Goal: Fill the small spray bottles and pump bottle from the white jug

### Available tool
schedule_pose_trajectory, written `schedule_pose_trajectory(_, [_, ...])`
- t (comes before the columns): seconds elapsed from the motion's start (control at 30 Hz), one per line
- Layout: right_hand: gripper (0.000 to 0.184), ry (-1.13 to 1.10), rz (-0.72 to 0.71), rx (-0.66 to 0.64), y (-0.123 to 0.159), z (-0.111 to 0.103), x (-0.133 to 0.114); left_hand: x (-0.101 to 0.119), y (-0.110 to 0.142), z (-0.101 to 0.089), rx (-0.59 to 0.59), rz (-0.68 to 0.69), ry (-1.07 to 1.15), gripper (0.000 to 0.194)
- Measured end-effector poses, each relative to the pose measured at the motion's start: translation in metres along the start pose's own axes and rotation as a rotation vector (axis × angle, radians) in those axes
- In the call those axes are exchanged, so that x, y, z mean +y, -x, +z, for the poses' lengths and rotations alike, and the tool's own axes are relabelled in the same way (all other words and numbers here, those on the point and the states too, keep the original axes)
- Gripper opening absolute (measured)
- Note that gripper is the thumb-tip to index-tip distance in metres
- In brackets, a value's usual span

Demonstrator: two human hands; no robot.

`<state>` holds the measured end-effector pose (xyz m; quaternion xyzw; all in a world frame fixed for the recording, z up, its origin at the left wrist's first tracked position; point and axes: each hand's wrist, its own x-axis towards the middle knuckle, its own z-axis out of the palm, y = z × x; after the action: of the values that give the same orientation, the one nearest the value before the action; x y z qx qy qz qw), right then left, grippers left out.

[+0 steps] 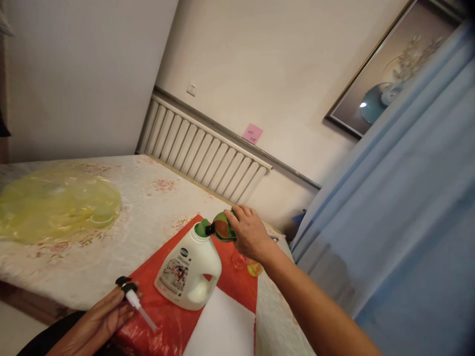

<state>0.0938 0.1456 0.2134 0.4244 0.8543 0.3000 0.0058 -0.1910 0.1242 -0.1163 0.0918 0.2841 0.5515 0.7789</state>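
Observation:
My right hand [249, 231] is wrapped round a green bottle [221, 227], tipped on its side with its dark neck at the mouth of a white detergent jug [189, 272]. The jug has a handle, a printed label and a green spout, and it stands on a red plastic sheet [237, 284]. At the lower left, my left hand [113, 309] grips a pump dispenser top [131, 296] by its black head. Its white collar and clear dip tube point down to the right.
Behind my right wrist stand a red glass [239, 259] and a yellow glass [255, 268]. White paper [226, 326] lies beside the jug. A yellow translucent plastic bag [55, 202] spreads over the flowered tablecloth [141, 207]. A blue curtain [408, 198] hangs at right.

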Motion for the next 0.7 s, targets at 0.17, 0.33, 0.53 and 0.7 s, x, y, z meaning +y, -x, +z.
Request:
schedule_pose_trajectory(0.17, [0.063, 0.021, -0.018, 0.004, -0.003, -0.004, -0.001, 0.0, 0.001, 0.001, -0.002, 0.016, -0.017, 0.037])
schedule_pose_trajectory(0.33, [0.065, 0.047, -0.043, -0.001, -0.004, -0.009, -0.001, -0.001, 0.001, 0.0, -0.038, 0.01, -0.022, 0.038])
schedule_pose_trajectory(0.53, [0.058, 0.066, -0.069, 0.008, -0.006, -0.014, -0.003, -0.001, 0.002, -0.003, -0.037, 0.003, 0.008, 0.043])
schedule_pose_trajectory(0.7, [0.055, 0.075, -0.085, 0.023, -0.007, -0.016, -0.003, -0.002, 0.002, -0.004, -0.038, 0.022, -0.007, 0.042])
